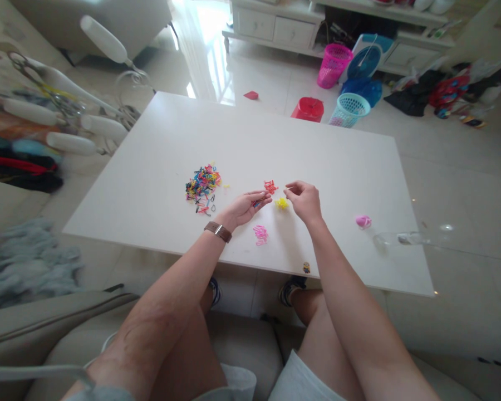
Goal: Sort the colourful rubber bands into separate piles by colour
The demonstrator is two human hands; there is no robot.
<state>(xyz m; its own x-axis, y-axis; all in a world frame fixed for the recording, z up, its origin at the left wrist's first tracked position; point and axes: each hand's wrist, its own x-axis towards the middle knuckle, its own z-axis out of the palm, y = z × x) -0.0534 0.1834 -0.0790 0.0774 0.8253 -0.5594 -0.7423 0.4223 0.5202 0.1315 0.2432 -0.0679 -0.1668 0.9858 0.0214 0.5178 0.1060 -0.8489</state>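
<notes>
My left hand rests palm up on the white table, fingers curled round a few small bands, its fingertips beside a small red pile of bands. My right hand hovers just right of it, thumb and forefinger pinched together on something too small to name. A yellow pile lies between the two hands. A pink pile sits nearer the front edge. A mixed heap of coloured bands lies to the left. A brown watch is on my left wrist.
A pink lump and a clear plastic bottle lie at the table's right. A small sticker sits at the front edge. Pink and teal baskets and a red box stand on the floor beyond. A drying rack stands left.
</notes>
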